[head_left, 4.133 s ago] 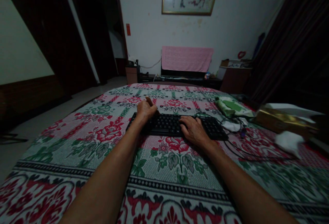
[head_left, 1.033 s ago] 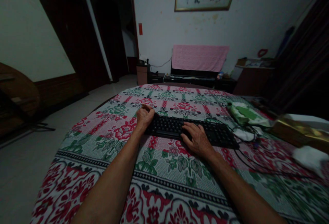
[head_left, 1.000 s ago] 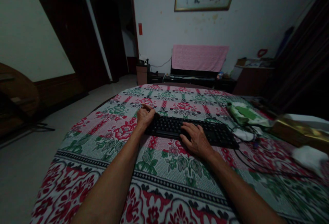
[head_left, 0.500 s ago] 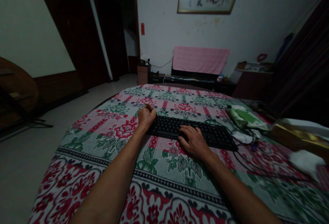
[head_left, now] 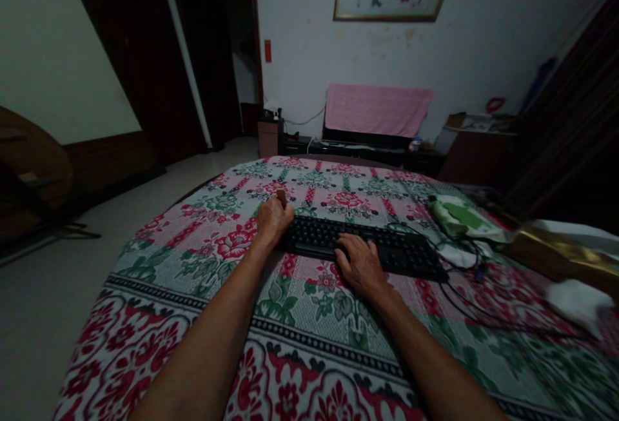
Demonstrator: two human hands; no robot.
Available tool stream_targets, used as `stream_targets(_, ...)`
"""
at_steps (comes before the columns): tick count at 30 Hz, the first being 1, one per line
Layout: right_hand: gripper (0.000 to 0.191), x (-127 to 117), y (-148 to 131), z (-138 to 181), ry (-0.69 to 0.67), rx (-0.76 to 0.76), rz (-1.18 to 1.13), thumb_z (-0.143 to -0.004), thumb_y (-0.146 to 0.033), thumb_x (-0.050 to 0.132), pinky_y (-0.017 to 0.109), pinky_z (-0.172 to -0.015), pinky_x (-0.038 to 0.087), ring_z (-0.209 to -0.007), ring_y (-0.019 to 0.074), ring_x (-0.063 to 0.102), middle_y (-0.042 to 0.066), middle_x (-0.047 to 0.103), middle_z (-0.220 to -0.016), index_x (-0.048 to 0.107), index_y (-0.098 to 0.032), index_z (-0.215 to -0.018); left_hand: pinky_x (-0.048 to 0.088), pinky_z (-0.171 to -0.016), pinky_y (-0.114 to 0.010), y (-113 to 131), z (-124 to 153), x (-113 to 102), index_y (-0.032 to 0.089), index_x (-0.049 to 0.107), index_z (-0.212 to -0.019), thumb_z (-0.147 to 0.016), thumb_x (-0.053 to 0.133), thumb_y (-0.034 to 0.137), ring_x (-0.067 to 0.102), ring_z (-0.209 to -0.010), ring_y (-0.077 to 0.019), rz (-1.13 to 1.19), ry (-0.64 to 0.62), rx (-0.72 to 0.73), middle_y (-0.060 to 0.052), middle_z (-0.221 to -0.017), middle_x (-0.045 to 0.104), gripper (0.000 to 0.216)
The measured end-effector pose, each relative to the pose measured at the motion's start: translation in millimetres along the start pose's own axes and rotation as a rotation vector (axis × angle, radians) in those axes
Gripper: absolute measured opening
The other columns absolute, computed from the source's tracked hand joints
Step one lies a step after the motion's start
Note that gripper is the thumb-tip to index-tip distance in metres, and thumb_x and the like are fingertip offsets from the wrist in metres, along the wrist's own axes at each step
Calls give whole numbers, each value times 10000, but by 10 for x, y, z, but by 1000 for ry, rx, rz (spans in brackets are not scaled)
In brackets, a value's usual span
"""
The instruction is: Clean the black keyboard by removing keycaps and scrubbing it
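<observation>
A black keyboard lies crosswise on the flowered tablecloth. My left hand is closed at the keyboard's left end. From the top of that fist sticks a small brown handle; the rest of it is hidden by my fingers. My right hand lies over the near edge of the keyboard at its middle, fingers stretched onto the keys and thumb apart from them.
The tablecloth covers the table. At the right lie black cables, a green-and-white soft pack, a gold-coloured box and a crumpled white item. A pink cloth hangs beyond the table.
The left fist has shifted slightly left, and the brown handle now stands more upright out of it. The right hand has drawn slightly left and stays on the keyboard.
</observation>
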State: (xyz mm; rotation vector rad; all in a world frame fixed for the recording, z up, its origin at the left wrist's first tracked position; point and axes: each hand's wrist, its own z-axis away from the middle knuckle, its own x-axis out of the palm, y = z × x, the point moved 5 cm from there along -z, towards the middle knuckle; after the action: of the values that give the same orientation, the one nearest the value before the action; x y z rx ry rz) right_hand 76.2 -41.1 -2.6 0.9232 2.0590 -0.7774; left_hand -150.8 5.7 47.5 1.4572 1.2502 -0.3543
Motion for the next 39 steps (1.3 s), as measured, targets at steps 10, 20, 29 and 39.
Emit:
stream_targets(10, 204, 9, -3, -4, -16, 7, 17, -871, -265, 434, 436, -923, 298, -1108, 235, 487, 87, 587, -1187, 571, -198, -1007, 464, -782, -247, 93, -9, 124, 184, 701, -910, -685, 528, 259, 648, -868, -200, 249, -136, 33, -51, -890, 715, 294)
stream_targets(20, 221, 20, 2, -4, 0, 6, 14, -865, -265, 431, 445, -913, 306, -1098, 246, 492, 108, 593, -1174, 578, -195, -1015, 457, -822, -308, 5, -46, -26, 156, 699, -946, -710, 497, 287, 632, -934, -259, 39, -28, -2, -125, -930, 703, 337)
stream_targets(29, 220, 18, 6, -3, -6, 9, 23, -865, -267, 435, 438, -912, 304, -1105, 242, 486, 102, 590, -1182, 576, -196, -1019, 469, -740, -239, 214, 59, 172, 173, 700, -911, -674, 539, 268, 648, -835, -193, 227, -196, 89, -49, -851, 714, 301)
stream_targets(39, 218, 10, -6, -10, -4, 2, 15, -864, -260, 436, 408, -889, 316, -1093, 238, 488, 99, 597, -1165, 574, -194, -1019, 480, -770, -365, 3, -7, -135, 145, 682, -965, -715, 487, 291, 633, -906, -305, -200, -22, 29, -172, -914, 685, 349)
